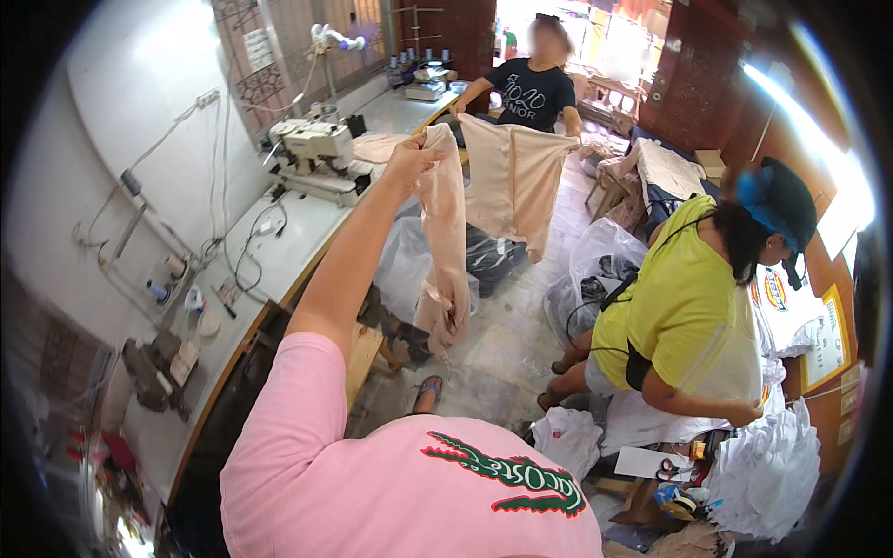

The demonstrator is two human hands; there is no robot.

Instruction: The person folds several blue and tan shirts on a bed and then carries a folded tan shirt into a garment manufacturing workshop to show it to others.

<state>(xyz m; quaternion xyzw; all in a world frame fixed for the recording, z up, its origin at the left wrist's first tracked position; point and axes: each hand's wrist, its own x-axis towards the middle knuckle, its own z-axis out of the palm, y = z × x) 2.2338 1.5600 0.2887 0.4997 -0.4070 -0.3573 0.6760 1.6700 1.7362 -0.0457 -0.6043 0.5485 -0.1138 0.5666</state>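
Left hand is pinched shut on the top edge of a long peach fabric garment, holding it up high. It hangs limp just right of the far white sewing machine. Right hand's out of frame.

The garment is a pale peach, soft piece of cloth, held up in the air near the upper middle of the frame. Its top edge is pinched in the left hand, raised at arm's length. From there it hangs straight down in a long, narrow, loosely folded drape, bunching into creased folds at its lower end, clear of the floor and beside the desk edge.
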